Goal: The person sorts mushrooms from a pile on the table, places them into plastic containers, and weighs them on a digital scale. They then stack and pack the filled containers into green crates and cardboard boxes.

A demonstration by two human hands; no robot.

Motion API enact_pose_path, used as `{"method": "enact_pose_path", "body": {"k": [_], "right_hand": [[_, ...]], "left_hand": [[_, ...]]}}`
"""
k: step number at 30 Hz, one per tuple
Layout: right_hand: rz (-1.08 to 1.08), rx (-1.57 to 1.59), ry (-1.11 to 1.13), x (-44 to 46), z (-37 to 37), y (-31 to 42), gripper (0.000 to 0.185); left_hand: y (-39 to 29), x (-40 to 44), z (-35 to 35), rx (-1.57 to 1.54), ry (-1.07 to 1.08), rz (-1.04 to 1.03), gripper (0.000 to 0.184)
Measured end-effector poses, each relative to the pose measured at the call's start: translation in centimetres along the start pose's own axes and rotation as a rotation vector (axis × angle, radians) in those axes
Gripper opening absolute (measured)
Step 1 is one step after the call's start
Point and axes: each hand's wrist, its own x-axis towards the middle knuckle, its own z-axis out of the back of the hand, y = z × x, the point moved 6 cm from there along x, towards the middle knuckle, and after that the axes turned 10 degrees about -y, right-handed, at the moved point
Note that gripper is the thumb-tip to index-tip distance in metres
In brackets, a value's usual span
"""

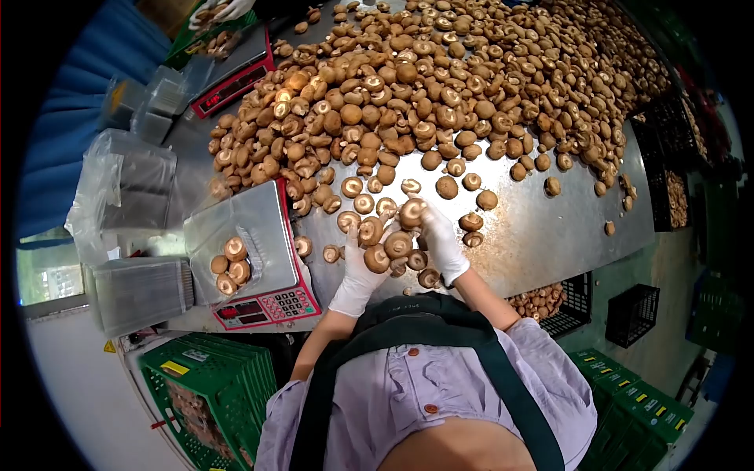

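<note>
Several mushrooms [398, 244] held in half-open, cupped left hand [360, 273], right hand [442, 245] half-closed on another mushroom [412, 213], both hands partly hidden behind them.

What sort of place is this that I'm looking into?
Probably a mushroom sorting and packing room: loose mushrooms are heaped across a metal table, a digital scale holds a few of them, and green crates stand stacked below.

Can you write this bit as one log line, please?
left hand: cupping mushrooms | right hand: holding mushroom | near scale: more mushrooms on top
</note>
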Motion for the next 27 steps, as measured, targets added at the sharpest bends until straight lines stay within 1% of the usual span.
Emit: {"method": "enact_pose_path", "body": {"k": [1, 3, 4, 5, 6, 7, 8, 9, 10, 11, 12, 13, 14, 15, 16, 17, 18, 19, 20, 21, 22, 23, 24, 25, 26, 27], "right_hand": [[-0.097, 0.137, 0.038, -0.2, 0.5, 0.6, 0.047], [-0.186, 0.113, -0.065, -0.6, 3.2, 1.4, 0.051], [-0.218, 0.094, -0.048, -1.2, 4.7, 2.5, 0.054], [-0.233, 0.121, 0.014, -1.4, 7.5, 2.2, 0.055], [-0.170, 0.060, -0.068, -2.5, 9.4, 4.0, 0.052], [-0.166, -0.038, -0.140, -3.5, 11.8, 5.0, 0.045], [-0.137, -0.013, -0.360, -5.0, 14.9, 5.9, 0.036], [-0.125, -0.101, -0.377, -5.5, 18.9, 6.2, 0.027], [-0.118, -0.215, -0.446, -6.7, 22.3, 7.0, 0.021], [-0.154, -0.237, -0.453, -8.2, 26.0, 7.1, 0.020], [-0.159, -0.333, -0.552, -9.8, 28.4, 8.0, 0.020], [-0.190, -0.627, -0.589, -11.4, 29.9, 9.9, 0.022], [-0.225, -0.691, -0.620, -12.7, 35.5, 8.3, 0.024], [-0.338, -0.998, -0.701, -14.2, 38.1, 8.5, 0.023], [-0.380, -1.143, -0.739, -15.3, 39.7, 8.6, 0.023], [-0.425, -1.287, -0.776, -16.3, 41.1, 8.4, 0.024], [-0.426, -1.279, -0.787, -16.4, 40.9, 8.3, 0.024], [-0.244, -1.485, -0.810, -15.6, 39.5, 9.8, 0.024], [-0.056, -1.688, -0.818, -14.9, 37.6, 11.1, 0.025], [-0.056, -1.513, -0.832, -13.7, 34.9, 12.0, 0.026], [0.097, -1.370, -0.793, -12.1, 33.4, 11.6, 0.026], [0.082, -1.313, -0.752, -10.1, 31.1, 11.2, 0.026], [0.134, -1.227, -0.721, -8.2, 26.6, 11.5, 0.026], [0.135, -1.162, -0.651, -5.7, 24.0, 10.3, 0.025], [0.199, -1.138, -0.560, -3.3, 20.8, 9.2, 0.025], [0.094, -1.064, -0.460, -1.4, 16.5, 8.4, 0.025]], "left_hand": [[-0.3, -0.3, 0.2, 0.011, -0.046, 0.006, 0.072], [-2.0, -1.2, 0.4, 0.118, 0.072, -0.022, 0.063], [-3.7, -2.6, -0.1, 0.212, -0.103, -0.100, 0.054], [-5.4, -3.3, 0.3, 0.098, -0.133, -0.166, 0.050], [-7.4, -4.4, 0.9, 0.044, 0.031, -0.157, 0.053], [-9.9, -6.8, 0.6, 0.142, -0.174, -0.362, 0.052], [-12.9, -9.4, -0.3, 0.458, -0.202, -0.639, 0.052], [-16.0, -11.1, 1.1, 0.474, -0.262, -0.769, 0.053], [-18.9, -13.5, 2.2, 0.562, -0.350, -0.976, 0.050], [-21.3, -15.7, 3.2, 0.647, -0.438, -1.184, 0.047], [-23.6, -17.7, 4.1, 0.852, -0.615, -1.473, 0.044], [-24.7, -19.3, 4.6, 1.060, -0.799, -1.758, 0.040], [-25.2, -19.4, 5.4, 1.061, -0.796, -1.759, 0.040], [-25.3, -18.9, 5.6, 1.417, -0.981, -1.703, 0.042], [-25.5, -18.2, 6.2, 1.776, -1.159, -1.600, 0.044], [-26.3, -16.7, 8.4, 1.906, -1.104, -1.408, 0.047], [-26.1, -16.6, 8.7, 1.941, -1.174, -1.328, 0.049], [-25.8, -16.3, 8.7, 1.971, -1.243, -1.246, 0.051], [-25.6, -16.2, 8.1, 1.975, -1.234, -1.247, 0.051], [-25.6, -16.3, 7.3, 1.999, -1.238, -1.224, 0.053], [-25.5, -16.3, 6.8, 2.022, -1.244, -1.200, 0.054], [-25.3, -16.1, 6.5, 2.023, -1.242, -1.202, 0.054], [-25.1, -16.1, 5.8, 2.057, -1.280, -1.288, 0.053], [-24.9, -16.0, 4.9, 2.088, -1.317, -1.376, 0.051], [-24.2, -16.0, 3.6, 2.085, -1.274, -1.506, 0.043], [-23.7, -15.5, 2.8, 2.085, -1.272, -1.509, 0.043]]}}
